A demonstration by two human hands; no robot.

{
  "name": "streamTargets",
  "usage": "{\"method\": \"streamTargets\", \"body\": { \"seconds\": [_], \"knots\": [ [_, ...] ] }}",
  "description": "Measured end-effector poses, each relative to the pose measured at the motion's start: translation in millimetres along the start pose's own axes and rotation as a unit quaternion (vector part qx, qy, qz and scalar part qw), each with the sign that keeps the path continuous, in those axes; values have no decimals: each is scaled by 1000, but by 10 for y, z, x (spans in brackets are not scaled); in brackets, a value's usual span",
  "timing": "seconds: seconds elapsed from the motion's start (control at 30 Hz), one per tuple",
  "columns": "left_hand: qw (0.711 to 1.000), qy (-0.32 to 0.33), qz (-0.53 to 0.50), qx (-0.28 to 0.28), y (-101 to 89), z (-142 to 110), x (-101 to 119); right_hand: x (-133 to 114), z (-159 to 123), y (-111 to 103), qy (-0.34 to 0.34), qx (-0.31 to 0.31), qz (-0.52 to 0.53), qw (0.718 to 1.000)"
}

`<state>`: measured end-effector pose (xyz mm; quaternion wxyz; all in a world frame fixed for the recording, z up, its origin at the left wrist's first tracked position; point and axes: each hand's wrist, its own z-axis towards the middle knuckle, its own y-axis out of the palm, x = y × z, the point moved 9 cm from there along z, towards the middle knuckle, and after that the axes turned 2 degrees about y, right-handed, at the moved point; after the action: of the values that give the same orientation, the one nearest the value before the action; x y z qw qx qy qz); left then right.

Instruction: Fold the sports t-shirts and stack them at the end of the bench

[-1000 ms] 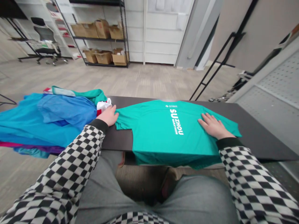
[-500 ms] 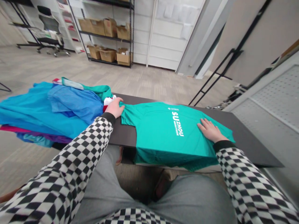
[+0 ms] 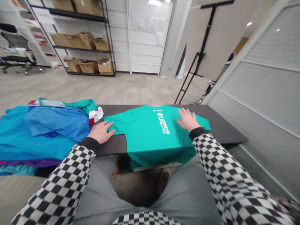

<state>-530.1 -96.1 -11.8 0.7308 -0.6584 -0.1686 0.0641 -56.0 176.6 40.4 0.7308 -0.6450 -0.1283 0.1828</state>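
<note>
A teal T-shirt [image 3: 145, 134] with white "SUZHOU MARATHON" lettering lies spread across a black table [image 3: 225, 125], its lower part hanging over the near edge. My left hand [image 3: 101, 131] is open at the end of the left sleeve, its fingertips at the sleeve's cuff. Over the shirt's right shoulder area is my right hand [image 3: 187, 119], fingers spread. Whether its palm touches the fabric I cannot tell. Left of my left hand sits a heap of clothes, with a blue garment [image 3: 58, 122] on top and a white and red piece [image 3: 96, 115] at its edge.
Beyond the table, a black shelving rack [image 3: 79, 48] holds several cardboard boxes. A black metal stand [image 3: 199, 56] rises behind the table's right end, beside a grey perforated panel [image 3: 262, 87]. An office chair [image 3: 16, 47] stands at the far left.
My right hand has moved inward from the right sleeve toward the lettering. My left hand has come back nearer to me along the left cuff. The camera view has tilted up and turned right.
</note>
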Motion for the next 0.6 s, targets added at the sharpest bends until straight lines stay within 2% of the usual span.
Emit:
{"method": "streamTargets", "body": {
  "seconds": [0.07, 0.13, 0.17, 0.2, 0.27, 0.37, 0.43, 0.5, 0.6],
  "knots": [
    [999, -34, 19, 1, 26, -10, -131, -361, -193, -81, 15, 37, 80, 996],
    [997, -66, 34, 16, -18, 7, -189, -720, -400, 29, 14, 26, 137, 990],
    [996, -75, 41, 27, -55, 25, -166, -871, -496, 155, 16, -6, 153, 988],
    [995, -74, 47, 40, -96, 51, -95, -1007, -585, 292, 13, -45, 157, 987],
    [996, -33, 50, 65, -164, 127, 191, -1184, -711, 445, 5, -68, 148, 987],
    [994, 94, 30, 54, -114, 259, 820, -1263, -769, 458, -1, -49, 141, 989],
    [991, 132, 26, -2, 38, 338, 1100, -1258, -776, 403, -5, -42, 151, 988],
    [991, 108, 43, -65, 210, 409, 1152, -1249, -798, 303, -14, -30, 167, 985],
    [990, 56, 69, -105, 339, 472, 974, -1237, -895, 137, -41, 5, 186, 982]
  ]
}}
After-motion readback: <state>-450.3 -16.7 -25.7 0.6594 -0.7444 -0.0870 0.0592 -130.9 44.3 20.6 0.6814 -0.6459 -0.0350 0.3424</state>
